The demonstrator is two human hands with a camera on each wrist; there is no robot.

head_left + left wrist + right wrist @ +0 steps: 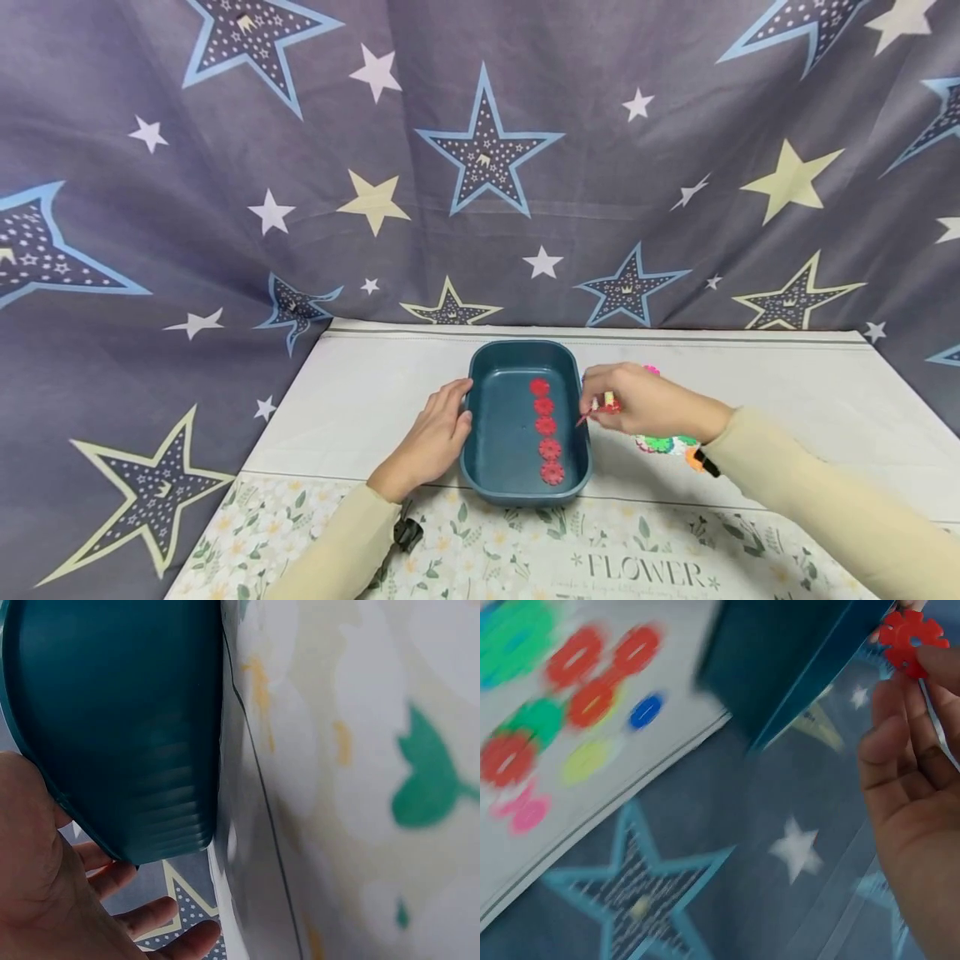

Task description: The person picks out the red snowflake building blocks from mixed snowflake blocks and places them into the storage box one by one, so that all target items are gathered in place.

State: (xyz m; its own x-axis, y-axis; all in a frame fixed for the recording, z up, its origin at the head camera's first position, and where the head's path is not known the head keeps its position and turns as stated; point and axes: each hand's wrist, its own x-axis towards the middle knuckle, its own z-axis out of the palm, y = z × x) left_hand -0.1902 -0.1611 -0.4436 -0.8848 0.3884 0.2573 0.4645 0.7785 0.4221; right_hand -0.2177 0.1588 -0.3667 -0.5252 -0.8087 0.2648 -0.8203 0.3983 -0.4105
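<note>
A deep blue-green plastic tray (502, 442) stands lengthwise on the table. On its floor, several red flower-shaped discs (545, 426) form a line along the right half. My left hand (427, 437) rests against the tray's left side, fingers extended, fingertips at the rim; the left wrist view shows them loosely spread beside the outer wall. Over the right rim, my right hand (630, 400) pinches a notched red disc (911, 637) between thumb and fingers. More red and a small yellow bit (609, 398) show beneath that hand in the head view.
Loose flower discs in green, orange, pink and other colours (660, 444) lie right of the tray, partly hidden under the right forearm. A floral cloth (480, 542) covers the near table. A grey star-patterned curtain (465, 250) hangs behind the table's far edge.
</note>
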